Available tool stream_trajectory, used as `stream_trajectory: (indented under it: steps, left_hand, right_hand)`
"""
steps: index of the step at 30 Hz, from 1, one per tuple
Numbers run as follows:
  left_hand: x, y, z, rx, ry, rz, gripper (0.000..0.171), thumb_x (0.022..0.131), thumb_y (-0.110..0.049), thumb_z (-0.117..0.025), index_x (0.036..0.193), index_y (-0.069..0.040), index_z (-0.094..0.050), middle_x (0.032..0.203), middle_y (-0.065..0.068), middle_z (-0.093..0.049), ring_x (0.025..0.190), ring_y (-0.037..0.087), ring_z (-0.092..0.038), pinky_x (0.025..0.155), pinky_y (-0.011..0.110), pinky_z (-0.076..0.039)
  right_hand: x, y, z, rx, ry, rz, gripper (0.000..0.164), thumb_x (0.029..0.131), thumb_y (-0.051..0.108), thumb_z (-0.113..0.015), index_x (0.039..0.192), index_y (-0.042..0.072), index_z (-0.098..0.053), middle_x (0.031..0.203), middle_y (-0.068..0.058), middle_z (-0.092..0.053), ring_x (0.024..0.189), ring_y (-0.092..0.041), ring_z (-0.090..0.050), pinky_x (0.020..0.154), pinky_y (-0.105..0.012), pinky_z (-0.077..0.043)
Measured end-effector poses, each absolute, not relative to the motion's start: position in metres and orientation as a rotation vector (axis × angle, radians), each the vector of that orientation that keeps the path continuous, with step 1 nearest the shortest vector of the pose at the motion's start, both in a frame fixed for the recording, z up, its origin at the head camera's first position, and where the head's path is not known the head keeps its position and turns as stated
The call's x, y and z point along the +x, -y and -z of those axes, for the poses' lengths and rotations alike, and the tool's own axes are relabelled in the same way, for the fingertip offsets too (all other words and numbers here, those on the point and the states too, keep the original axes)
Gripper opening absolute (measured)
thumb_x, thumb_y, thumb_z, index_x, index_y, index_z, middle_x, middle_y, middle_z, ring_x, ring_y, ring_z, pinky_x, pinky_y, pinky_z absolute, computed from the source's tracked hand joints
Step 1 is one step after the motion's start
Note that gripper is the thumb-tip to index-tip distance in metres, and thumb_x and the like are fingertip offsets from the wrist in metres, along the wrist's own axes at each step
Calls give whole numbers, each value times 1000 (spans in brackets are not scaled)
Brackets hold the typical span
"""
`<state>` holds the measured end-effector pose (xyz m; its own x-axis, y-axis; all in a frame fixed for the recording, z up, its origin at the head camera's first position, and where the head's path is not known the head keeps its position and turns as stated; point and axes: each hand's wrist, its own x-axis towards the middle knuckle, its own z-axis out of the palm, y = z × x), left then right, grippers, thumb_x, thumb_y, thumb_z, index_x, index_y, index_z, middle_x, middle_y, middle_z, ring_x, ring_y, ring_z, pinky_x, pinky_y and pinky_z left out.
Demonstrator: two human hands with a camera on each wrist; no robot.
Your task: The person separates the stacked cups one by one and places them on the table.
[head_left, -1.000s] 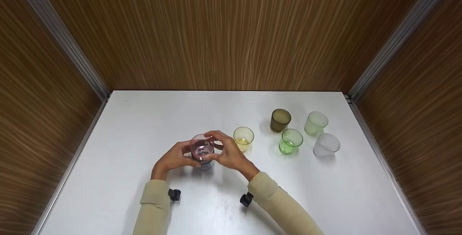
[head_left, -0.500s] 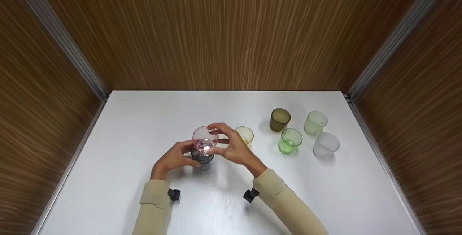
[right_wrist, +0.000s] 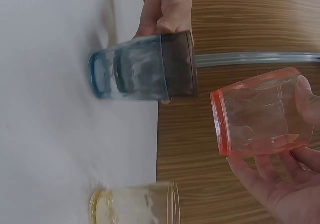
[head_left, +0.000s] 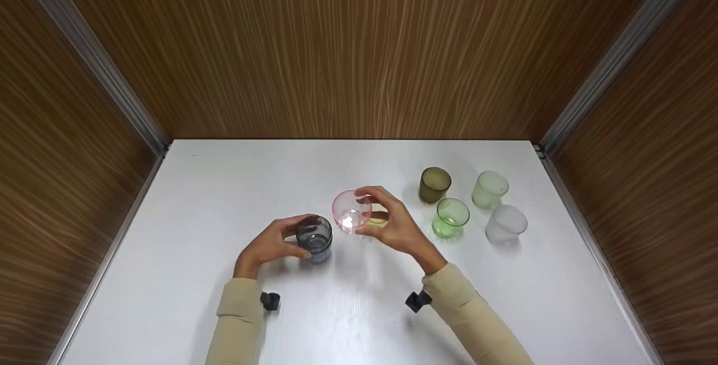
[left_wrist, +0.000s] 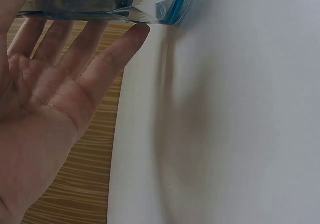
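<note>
A dark grey glass [head_left: 314, 233] sits nested in a blue glass [right_wrist: 132, 69], upright on the white table. My left hand [head_left: 272, 247] holds this stack from the left, thumb in front and fingers behind. In the left wrist view, fingertips lie along the side of the blue glass. My right hand [head_left: 395, 227] grips a clear pink glass [head_left: 346, 208] between thumb and fingers, raised to the right of the stack and apart from it. Behind that hand, mostly hidden in the head view, stands a pale yellow glass [right_wrist: 135, 204].
On the right stand a brown glass [head_left: 435, 185], a green glass [head_left: 450, 218], a frosted pale green glass [head_left: 489, 190] and a frosted white glass [head_left: 506, 225]. Wood-grain panels [head_left: 359, 51] enclose the table [head_left: 235, 180] at the back and sides.
My right hand has lifted the pink glass out of the grey one and carried it to the right, over the yellow glass. My left hand has stayed at the stack.
</note>
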<state>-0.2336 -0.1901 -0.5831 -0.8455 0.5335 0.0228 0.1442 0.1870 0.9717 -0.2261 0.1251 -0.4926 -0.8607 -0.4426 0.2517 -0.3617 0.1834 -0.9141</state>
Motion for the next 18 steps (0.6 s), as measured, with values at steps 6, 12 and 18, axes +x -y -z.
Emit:
stream_trajectory:
  steps: [6,12,18]
  left_hand:
    - [-233,191,583,624,-2158,-1693,84,73,-8,-92,149,-18,-56,147,9,-61,140,33,-55,113,35,-47]
    - [-233,190,583,618,-2142,-1703,86,74,-8,-92,151,-18,-54,149,9,-59,141,33,-54,116,39,-46]
    - [-233,189,583,632,-2147,-1700,85,74,-8,-92,150,-17,-55,150,10,-59,141,33,-54,115,28,-45]
  right_hand:
    - [-224,-147,496,-797,-2430,1752,70,78,7,-90,140,8,-57,138,-17,-60,124,-36,-59,100,-43,-59]
    - [-220,-166,498,-791,-2469,1752,70,77,9,-91,139,7,-58,137,-15,-60,124,-35,-59,98,-39,-60]
    - [-215,-185,502,-738,-2492,1756,72,76,6,-91,140,7,-58,137,-17,-60,125,-35,-60,97,-40,-60]
